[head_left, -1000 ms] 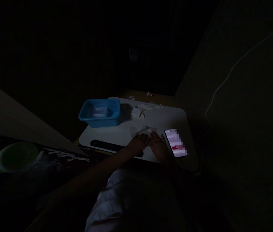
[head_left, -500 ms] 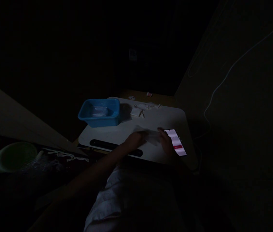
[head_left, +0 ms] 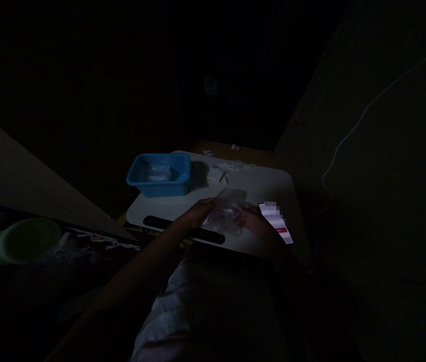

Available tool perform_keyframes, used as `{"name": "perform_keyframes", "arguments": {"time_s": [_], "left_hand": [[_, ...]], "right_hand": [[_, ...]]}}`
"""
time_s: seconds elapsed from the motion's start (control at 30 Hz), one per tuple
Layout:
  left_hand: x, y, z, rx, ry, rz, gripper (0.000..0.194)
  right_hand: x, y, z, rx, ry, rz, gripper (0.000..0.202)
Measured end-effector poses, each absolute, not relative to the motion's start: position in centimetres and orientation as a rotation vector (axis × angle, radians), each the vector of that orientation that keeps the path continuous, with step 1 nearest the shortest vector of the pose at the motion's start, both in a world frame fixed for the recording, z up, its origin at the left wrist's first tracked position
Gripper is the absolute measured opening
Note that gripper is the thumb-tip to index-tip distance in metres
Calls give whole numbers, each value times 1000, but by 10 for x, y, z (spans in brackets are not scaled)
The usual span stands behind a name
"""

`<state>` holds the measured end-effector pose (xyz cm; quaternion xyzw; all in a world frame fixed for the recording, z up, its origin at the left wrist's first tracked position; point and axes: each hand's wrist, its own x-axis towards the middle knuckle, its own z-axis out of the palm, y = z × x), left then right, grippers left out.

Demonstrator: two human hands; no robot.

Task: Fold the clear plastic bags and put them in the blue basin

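A clear plastic bag (head_left: 225,213) is stretched between my two hands, just above the near part of the white table (head_left: 265,186). My left hand (head_left: 200,211) grips its left side, with the fingers closed on the film. On the right side, my right hand (head_left: 253,221) holds the bag, fingers partly behind the plastic. The bag looks crinkled and shiny, and dim light hides any contents. Close to my right hand lies a lit phone (head_left: 279,226) with a red button on its screen.
A blue plastic basin (head_left: 164,188) with clear plastic inside stands at the table's left. Crumpled white pieces (head_left: 216,175) lie near the far edge. A dark slot (head_left: 207,235) runs along the near edge. A green container (head_left: 28,241) is at lower left; a white cable (head_left: 352,130) hangs on the right.
My hands have moved apart, the left one leftward, and the bag between them is spread wider. The view has shifted slightly. Basin and phone stay in place.
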<state>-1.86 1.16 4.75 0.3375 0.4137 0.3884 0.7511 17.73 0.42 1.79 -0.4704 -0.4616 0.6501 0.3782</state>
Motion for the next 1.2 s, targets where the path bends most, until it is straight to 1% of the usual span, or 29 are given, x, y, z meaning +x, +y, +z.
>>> {"name": "perform_keyframes", "arguments": {"time_s": [0.07,0.13,0.3,0.5,0.57,0.67,0.73,0.87,1.0,1.1,1.2], "left_hand": [[-22,13,45,759,925,824,16],[-26,15,42,802,948,780,14],[-38,23,33,954,999,681,17],[-42,27,26,1012,1036,666,7],[-43,27,26,1022,1044,663,7],[-44,27,24,1020,1015,663,12],[-44,28,22,1013,971,682,15],[-44,29,19,1047,950,720,7],[-45,30,23,1264,992,717,15],[-45,31,25,1474,994,701,21],[-45,32,21,1592,1047,716,26]], "right_hand": [[177,5,13,-1201,-1125,1635,31],[177,5,10,-1203,-1119,1624,31],[182,4,10,-1262,-1136,1609,29],[186,1,9,-1242,-1066,1654,27],[186,1,10,-1225,-1032,1674,24],[187,3,9,-1209,-1021,1677,21],[189,4,6,-1200,-1024,1665,22],[192,6,0,-1199,-1121,1584,24],[196,7,-1,-1189,-1226,1561,23],[197,8,2,-1199,-1128,1584,24],[196,10,3,-1280,-1078,1488,30]]}}
